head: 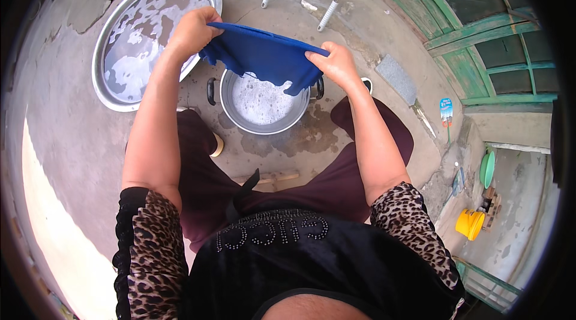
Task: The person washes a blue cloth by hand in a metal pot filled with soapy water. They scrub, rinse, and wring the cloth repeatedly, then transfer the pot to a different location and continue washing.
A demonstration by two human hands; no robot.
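Note:
A dark blue cloth is stretched between my two hands, its lower edge hanging in wavy folds. My left hand pinches one upper corner, beside the rim of a large metal basin holding water with patches of suds. The other upper corner is gripped by my right hand, thumb on top. Beneath the cloth stands a metal pot with black side handles, filled with foamy water. The cloth hides the pot's far rim.
Wet patches mark the concrete floor around the pot. Several white-gripped poles reach in from the far side. A grey stone slab lies to the right, before green wooden doors. Further right are a green bowl and a yellow bucket.

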